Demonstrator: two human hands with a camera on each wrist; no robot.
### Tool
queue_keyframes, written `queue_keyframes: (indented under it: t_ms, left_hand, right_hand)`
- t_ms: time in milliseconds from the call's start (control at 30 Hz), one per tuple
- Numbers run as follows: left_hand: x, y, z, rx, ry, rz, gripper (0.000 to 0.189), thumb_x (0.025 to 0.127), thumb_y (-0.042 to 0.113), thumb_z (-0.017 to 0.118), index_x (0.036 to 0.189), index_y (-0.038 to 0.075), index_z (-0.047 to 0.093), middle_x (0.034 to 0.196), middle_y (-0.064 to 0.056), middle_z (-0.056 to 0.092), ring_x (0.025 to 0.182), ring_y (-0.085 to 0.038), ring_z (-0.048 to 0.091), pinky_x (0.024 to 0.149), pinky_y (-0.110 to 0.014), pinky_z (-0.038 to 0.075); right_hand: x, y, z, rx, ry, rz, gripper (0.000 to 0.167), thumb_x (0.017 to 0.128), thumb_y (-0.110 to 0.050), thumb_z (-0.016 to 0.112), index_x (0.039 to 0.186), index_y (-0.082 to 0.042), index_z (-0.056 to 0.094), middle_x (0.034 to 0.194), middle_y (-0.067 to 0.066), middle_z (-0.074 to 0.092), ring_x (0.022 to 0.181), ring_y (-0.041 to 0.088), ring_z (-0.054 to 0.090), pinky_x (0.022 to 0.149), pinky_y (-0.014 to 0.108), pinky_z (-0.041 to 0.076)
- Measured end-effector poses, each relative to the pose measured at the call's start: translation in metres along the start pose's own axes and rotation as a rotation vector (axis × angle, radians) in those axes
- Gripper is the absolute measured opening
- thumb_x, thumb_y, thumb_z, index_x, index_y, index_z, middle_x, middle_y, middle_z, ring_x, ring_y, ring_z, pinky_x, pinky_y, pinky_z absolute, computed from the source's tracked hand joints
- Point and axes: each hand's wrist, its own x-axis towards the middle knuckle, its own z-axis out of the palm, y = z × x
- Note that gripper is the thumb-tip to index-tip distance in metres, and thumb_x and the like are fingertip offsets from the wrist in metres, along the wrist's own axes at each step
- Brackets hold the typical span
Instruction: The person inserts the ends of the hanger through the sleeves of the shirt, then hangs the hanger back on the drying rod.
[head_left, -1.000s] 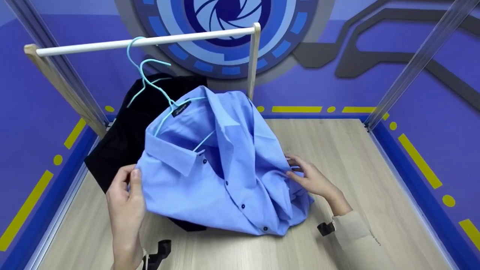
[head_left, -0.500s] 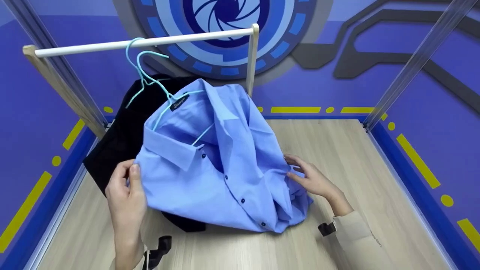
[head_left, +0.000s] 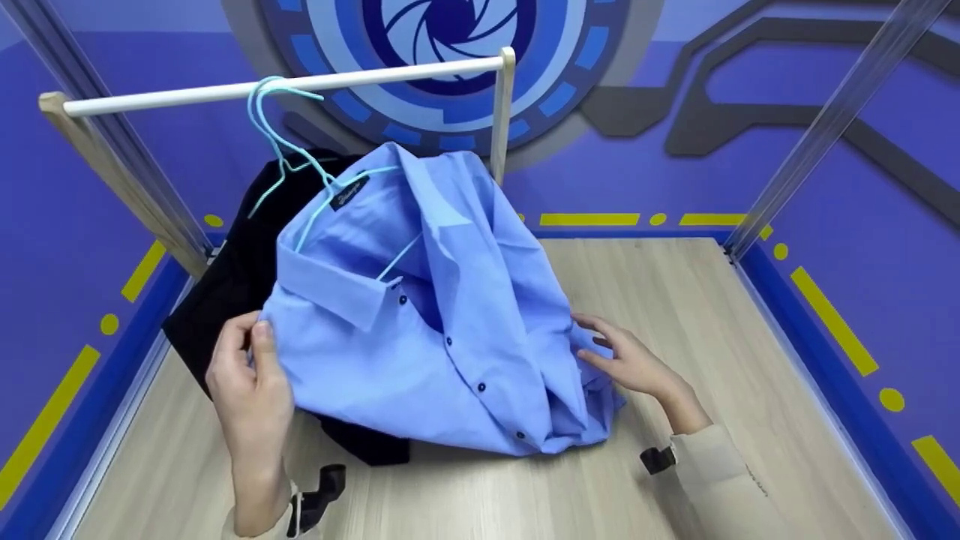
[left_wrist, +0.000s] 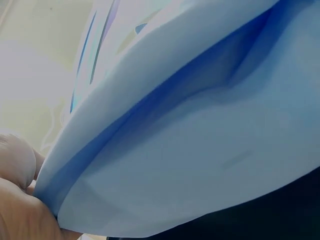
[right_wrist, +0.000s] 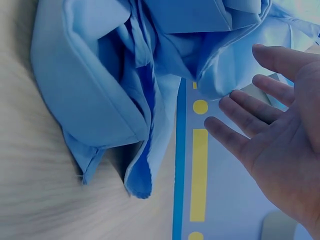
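A blue button-up shirt [head_left: 352, 375] hangs on a light turquoise wire hanger [head_left: 304, 157] threaded through its collar. My left hand [head_left: 251, 394] pinches the shirt's shoulder between thumb and fingers; in the left wrist view the folded cloth [left_wrist: 165, 150] runs out from the fingers. This hanger's hook overlaps the white rail [head_left: 180, 94]; I cannot tell whether it rests on it. My right hand [head_left: 626, 360] is beside the other sleeve, fingers extended. In the right wrist view, that hand [right_wrist: 280, 130] has spread fingers and grips nothing, close to the bunched cloth [right_wrist: 105, 85].
Behind the shirt, a black garment [head_left: 217, 300] hangs from a second turquoise hanger [head_left: 264, 196] hooked on the rail. The rack's wooden posts [head_left: 124, 176] stand on a wood-grain table [head_left: 660, 300]. Purple panels [head_left: 847, 187] enclose the back and sides.
The shirt and its hanger have risen and shifted slightly left, bringing the hook up to the rail's height. My left hand moved slightly up and left with it; my right hand barely moved.
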Motion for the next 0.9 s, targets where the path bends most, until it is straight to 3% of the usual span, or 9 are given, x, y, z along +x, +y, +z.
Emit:
queue_keyframes:
  t_ms: [333, 567, 733, 900]
  left_hand:
    - [0.005, 0.001, 0.002, 0.026, 0.065, 0.071, 0.020, 0.106, 0.004, 0.054, 0.106, -0.012, 0.066, 0.096, -0.013, 0.062, 0.086, -0.012, 0.050, 0.082, -0.023, 0.038]
    - [0.012, 0.006, 0.008, 0.094, 0.091, 0.128, 0.023, 0.107, 0.007, 0.053, 0.105, -0.012, 0.065, 0.091, -0.019, 0.058, 0.082, -0.017, 0.048, 0.078, -0.029, 0.037]
    - [0.020, 0.009, 0.017, 0.122, 0.112, 0.146, 0.026, 0.108, 0.011, 0.053, 0.105, -0.012, 0.065, 0.092, -0.021, 0.058, 0.080, -0.023, 0.050, 0.075, -0.037, 0.039]
    - [0.025, 0.008, 0.024, 0.120, 0.107, 0.153, 0.026, 0.108, 0.011, 0.053, 0.105, -0.012, 0.065, 0.095, -0.022, 0.059, 0.081, -0.028, 0.054, 0.075, -0.040, 0.041]
  right_hand:
    - [-0.004, 0.033, -0.002, -0.015, -0.017, -0.003, 0.053, 0.101, -0.002, 0.063, 0.150, 0.005, 0.044, 0.151, 0.026, 0.045, 0.140, 0.042, 0.042, 0.108, 0.063, 0.037]
    - [-0.006, 0.032, -0.003, -0.009, -0.067, 0.019, 0.053, 0.104, -0.012, 0.063, 0.152, -0.002, 0.044, 0.152, 0.020, 0.047, 0.137, 0.042, 0.047, 0.107, 0.057, 0.042]
    - [-0.006, 0.029, -0.001, 0.053, -0.130, 0.038, 0.053, 0.105, -0.012, 0.060, 0.154, -0.002, 0.041, 0.155, 0.018, 0.044, 0.137, 0.045, 0.046, 0.107, 0.055, 0.042]
    - [-0.004, 0.026, 0.001, 0.129, -0.180, 0.044, 0.053, 0.105, -0.011, 0.059, 0.154, -0.002, 0.041, 0.155, 0.018, 0.044, 0.137, 0.041, 0.047, 0.105, 0.045, 0.046]
